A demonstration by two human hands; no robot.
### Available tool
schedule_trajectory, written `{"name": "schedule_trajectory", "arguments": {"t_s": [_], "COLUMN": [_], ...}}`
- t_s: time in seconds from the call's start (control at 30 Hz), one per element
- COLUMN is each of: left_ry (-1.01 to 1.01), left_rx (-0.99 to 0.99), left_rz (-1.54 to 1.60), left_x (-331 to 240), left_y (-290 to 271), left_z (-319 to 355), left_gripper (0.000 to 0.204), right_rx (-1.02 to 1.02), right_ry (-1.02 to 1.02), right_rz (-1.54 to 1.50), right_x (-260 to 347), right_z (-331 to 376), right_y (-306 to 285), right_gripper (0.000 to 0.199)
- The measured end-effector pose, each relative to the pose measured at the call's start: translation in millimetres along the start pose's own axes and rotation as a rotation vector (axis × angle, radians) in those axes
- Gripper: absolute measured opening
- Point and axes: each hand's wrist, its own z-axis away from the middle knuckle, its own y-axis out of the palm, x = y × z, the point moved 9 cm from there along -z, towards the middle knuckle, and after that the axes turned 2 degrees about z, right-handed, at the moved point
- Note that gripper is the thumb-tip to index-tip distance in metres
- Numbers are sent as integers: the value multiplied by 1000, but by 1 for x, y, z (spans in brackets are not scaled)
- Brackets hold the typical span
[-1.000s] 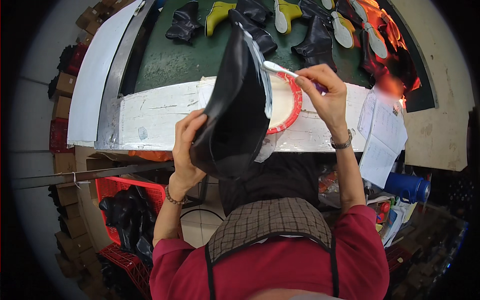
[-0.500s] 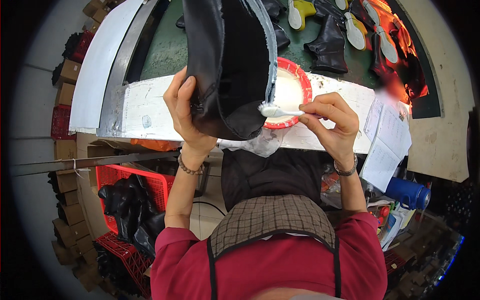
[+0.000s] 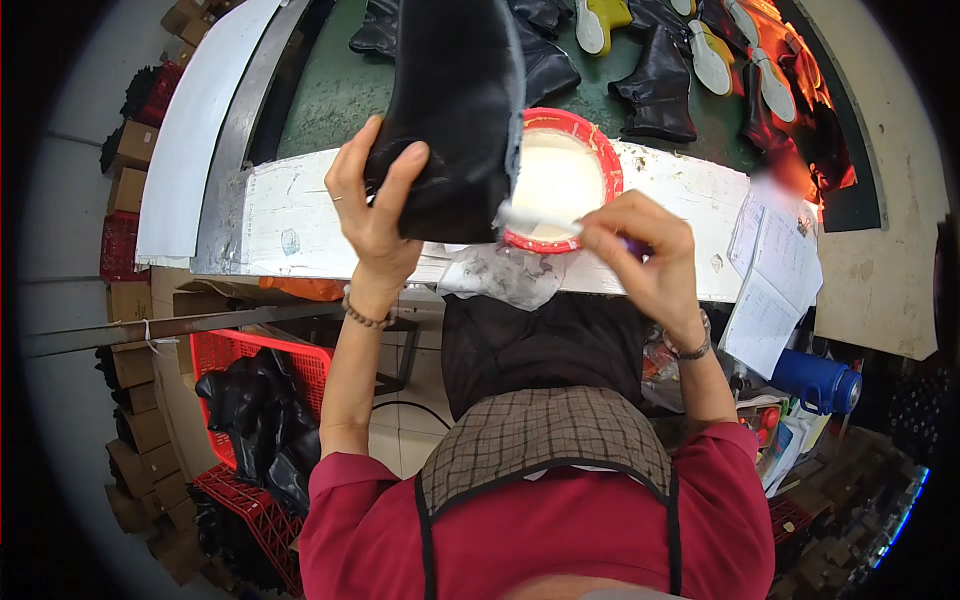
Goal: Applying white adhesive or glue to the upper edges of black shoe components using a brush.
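My left hand [image 3: 375,200] grips a black rubber boot [image 3: 460,110] by its lower end and holds it upright over the white workbench [image 3: 300,210]. My right hand [image 3: 645,255] pinches a white-tipped brush [image 3: 535,218] whose coated end touches the boot's edge. Just behind the brush stands a red-rimmed bowl [image 3: 605,165] of white paste. A crumpled, smeared plastic sheet [image 3: 505,275] lies on the bench edge below the boot.
Several black boots and yellow-soled ones [image 3: 655,70] lie on the green surface beyond the bench. Paper sheets [image 3: 775,270] rest at the right, a blue bottle [image 3: 815,380] below them. A red crate [image 3: 250,400] of black boots sits at the lower left, with stacked cardboard boxes [image 3: 125,190].
My left hand has raised and turned the boot more upright. My right hand brought the brush down from above the bowl to the boot's lower edge.
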Motion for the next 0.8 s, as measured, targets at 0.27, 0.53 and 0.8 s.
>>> {"name": "schedule_trajectory", "arguments": {"t_s": [0.27, 0.53, 0.8], "left_ry": [-1229, -1444, -1308], "left_rx": [373, 254, -98], "left_rz": [696, 1476, 1719], "left_x": [103, 77, 118], "left_y": [-30, -32, -39], "left_z": [120, 153, 210], "left_gripper": [52, 53, 68], "right_rx": [45, -106, -52], "right_ry": [-103, -176, -229], "right_rz": [852, 31, 55], "right_x": [-78, -31, -30], "right_z": [-26, -53, -42], "right_y": [-9, -34, -33], "right_gripper": [11, 20, 16]}}
